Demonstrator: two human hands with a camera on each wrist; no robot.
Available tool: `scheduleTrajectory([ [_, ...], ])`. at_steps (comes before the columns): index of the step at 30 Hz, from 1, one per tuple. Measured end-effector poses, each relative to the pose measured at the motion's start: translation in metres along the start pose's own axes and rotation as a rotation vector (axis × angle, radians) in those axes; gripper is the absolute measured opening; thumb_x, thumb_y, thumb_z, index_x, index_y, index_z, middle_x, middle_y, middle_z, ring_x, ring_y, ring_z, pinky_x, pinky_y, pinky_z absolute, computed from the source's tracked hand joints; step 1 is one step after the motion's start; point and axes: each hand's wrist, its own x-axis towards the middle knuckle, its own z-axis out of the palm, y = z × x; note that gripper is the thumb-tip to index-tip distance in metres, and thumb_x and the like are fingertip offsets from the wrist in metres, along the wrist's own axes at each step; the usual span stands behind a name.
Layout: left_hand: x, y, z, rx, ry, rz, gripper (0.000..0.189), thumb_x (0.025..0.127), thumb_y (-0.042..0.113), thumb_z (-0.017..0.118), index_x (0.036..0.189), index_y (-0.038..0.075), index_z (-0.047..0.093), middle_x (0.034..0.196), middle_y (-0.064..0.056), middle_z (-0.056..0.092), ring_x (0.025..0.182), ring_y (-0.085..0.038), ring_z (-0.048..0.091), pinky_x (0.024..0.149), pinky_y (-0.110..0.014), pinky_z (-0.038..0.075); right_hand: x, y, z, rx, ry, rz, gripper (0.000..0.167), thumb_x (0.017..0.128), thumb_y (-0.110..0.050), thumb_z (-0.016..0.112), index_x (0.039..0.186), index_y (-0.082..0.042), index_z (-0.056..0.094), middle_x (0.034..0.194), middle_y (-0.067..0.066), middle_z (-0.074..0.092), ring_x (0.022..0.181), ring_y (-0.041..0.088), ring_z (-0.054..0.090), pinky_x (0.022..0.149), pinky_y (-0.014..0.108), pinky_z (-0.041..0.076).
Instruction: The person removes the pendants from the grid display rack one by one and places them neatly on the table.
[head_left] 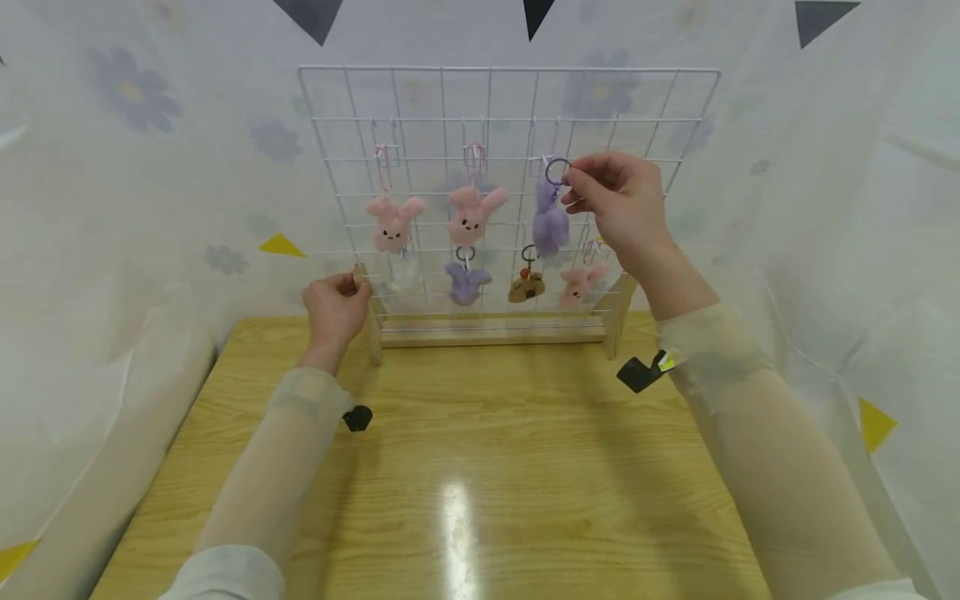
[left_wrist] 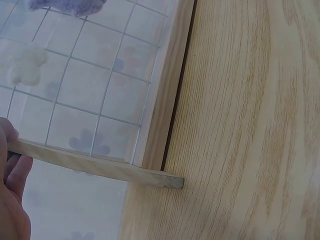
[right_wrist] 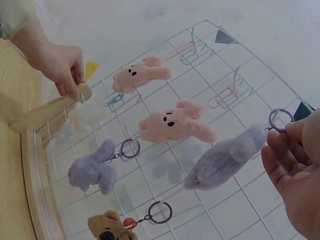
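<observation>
My right hand [head_left: 630, 204] pinches the purple ring [right_wrist: 270, 125] of a purple plush bunny keychain [head_left: 551, 229] between thumb and fingers. The bunny hangs below the ring, its back toward me, in front of the white wire grid rack [head_left: 512, 69]. In the head view the ring overlaps the tip of a white hook [head_left: 543, 163] in the upper row. At the rack's left side, my left hand [head_left: 336, 307] grips the top of the wooden side support [left_wrist: 95, 164] between thumb and fingers.
Two pink bunny keychains [head_left: 394, 225] hang in the upper row. Below hang a white plush [left_wrist: 26, 65], another purple bunny [head_left: 467, 283], a brown bear keychain [head_left: 527, 287] and a smaller pink bunny [head_left: 577, 287]. The rack stands at the back of a wooden table [head_left: 480, 433].
</observation>
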Motion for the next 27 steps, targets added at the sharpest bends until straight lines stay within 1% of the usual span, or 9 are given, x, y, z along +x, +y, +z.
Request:
scheduleTrajectory([
  [5, -0.002, 0.003, 0.001, 0.014, 0.006, 0.009, 0.029, 0.102, 0.017, 0.067, 0.116, -0.006, 0.078, 0.108, -0.022, 0.076, 0.1, -0.03, 0.073, 0.088, -0.044, 0.059, -0.005, -0.002, -0.005, 0.028, -0.002, -0.012, 0.009, 0.1, -0.002, 0.071, 0.104, 0.006, 0.073, 0.096, 0.013, 0.072, 0.081, 0.022, 0.07, 0.077, 0.028, 0.061],
  [11, -0.003, 0.003, -0.001, -0.007, -0.018, -0.028, 0.031, 0.102, 0.019, 0.066, 0.119, -0.005, 0.077, 0.111, -0.02, 0.075, 0.104, -0.028, 0.072, 0.09, -0.043, 0.059, -0.015, -0.007, -0.01, 0.047, -0.005, -0.002, 0.008, 0.1, -0.001, 0.072, 0.104, 0.005, 0.073, 0.097, 0.014, 0.071, 0.082, 0.023, 0.069, 0.079, 0.028, 0.06],
  [16, -0.003, 0.002, -0.002, -0.017, -0.015, -0.034, 0.031, 0.102, 0.02, 0.067, 0.12, -0.004, 0.077, 0.112, -0.02, 0.075, 0.105, -0.029, 0.071, 0.09, -0.043, 0.059, -0.023, -0.008, -0.015, 0.078, -0.015, -0.021, 0.006, 0.099, 0.002, 0.071, 0.102, 0.007, 0.073, 0.094, 0.014, 0.072, 0.078, 0.022, 0.069, 0.077, 0.027, 0.06],
  [21, -0.003, 0.003, -0.002, -0.007, -0.021, -0.016, 0.032, 0.102, 0.019, 0.067, 0.121, -0.005, 0.076, 0.112, -0.021, 0.075, 0.104, -0.03, 0.072, 0.09, -0.044, 0.059, -0.035, -0.005, -0.025, 0.111, -0.024, -0.028, 0.005, 0.099, 0.004, 0.071, 0.1, 0.009, 0.073, 0.091, 0.014, 0.072, 0.075, 0.021, 0.07, 0.075, 0.027, 0.061],
  [27, -0.003, 0.004, -0.002, 0.001, -0.02, -0.022, 0.033, 0.103, 0.02, 0.067, 0.122, -0.005, 0.076, 0.113, -0.021, 0.075, 0.105, -0.03, 0.072, 0.09, -0.045, 0.059, -0.05, 0.005, -0.038, 0.097, -0.036, -0.005, 0.005, 0.099, 0.004, 0.07, 0.101, 0.008, 0.073, 0.089, 0.013, 0.072, 0.075, 0.019, 0.071, 0.076, 0.027, 0.06],
])
